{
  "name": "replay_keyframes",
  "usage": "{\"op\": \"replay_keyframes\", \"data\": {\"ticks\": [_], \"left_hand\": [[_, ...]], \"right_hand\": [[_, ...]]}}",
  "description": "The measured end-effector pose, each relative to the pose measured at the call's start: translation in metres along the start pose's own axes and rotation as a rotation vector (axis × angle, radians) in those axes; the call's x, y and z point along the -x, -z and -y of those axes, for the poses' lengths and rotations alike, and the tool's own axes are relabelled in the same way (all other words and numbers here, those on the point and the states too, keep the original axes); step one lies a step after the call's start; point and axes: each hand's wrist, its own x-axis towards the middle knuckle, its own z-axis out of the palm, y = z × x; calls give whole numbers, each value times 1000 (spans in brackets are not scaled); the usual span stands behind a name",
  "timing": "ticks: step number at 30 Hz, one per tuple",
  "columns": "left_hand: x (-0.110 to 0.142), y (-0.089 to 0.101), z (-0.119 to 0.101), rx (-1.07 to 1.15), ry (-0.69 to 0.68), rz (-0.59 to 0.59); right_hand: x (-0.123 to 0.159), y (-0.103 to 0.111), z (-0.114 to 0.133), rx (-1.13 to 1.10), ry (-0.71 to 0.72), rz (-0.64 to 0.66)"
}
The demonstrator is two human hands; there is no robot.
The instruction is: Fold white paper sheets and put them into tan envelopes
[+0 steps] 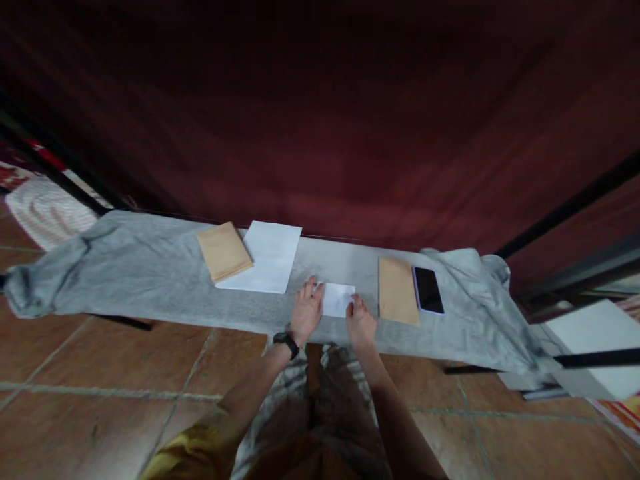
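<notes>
A small white piece of paper [338, 299], apparently folded, lies flat on the grey cloth in front of me. My left hand [306, 312] rests at its left edge, fingers stretched out over the cloth and the thumb by the paper's upper left corner. At the opposite edge, my right hand [361, 321] has its fingers curled in and pinches the paper's right side. To the right lies a brown envelope [399, 291]. Further left, several stacked brown envelopes [225, 252] partly cover larger white sheets [273, 257].
The grey cloth [150, 267] covers a long narrow bench. A phone [429, 291] with a dark screen lies right of the single envelope. Behind hangs a dark red curtain [320, 160]. Black metal bars [570, 203] slant at both ends. A white box-like object [595, 340] stands low right.
</notes>
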Motion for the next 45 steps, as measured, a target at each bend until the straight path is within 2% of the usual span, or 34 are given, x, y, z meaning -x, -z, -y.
{"op": "replay_keyframes", "data": {"ticks": [3,5,9,13,16,20,24,30,35,42,45], "left_hand": [[11,-6,-8,-85,-177,106],[17,-9,-13,-106,-244,164],[21,-11,-18,-138,-249,206],[20,-11,-18,-191,-248,222],[20,-11,-18,-251,-276,245],[21,-14,-17,-289,-294,248],[21,-14,-12,-250,-289,230],[8,-5,9,-218,-146,181],[2,-1,20,-248,-89,143],[4,-5,17,-276,-28,107],[4,-5,18,-278,-34,115]], "right_hand": [[0,0,-1,12,9,24],[1,0,-2,12,15,30],[1,1,-6,4,66,-33],[0,-5,-1,-78,188,-126],[1,-14,8,-145,294,-62],[4,-24,15,-1,309,40],[2,-25,11,103,305,69],[-3,-25,5,183,293,57],[-2,-27,6,181,279,3],[-13,-22,23,149,170,17],[-17,-25,34,114,233,52]]}}
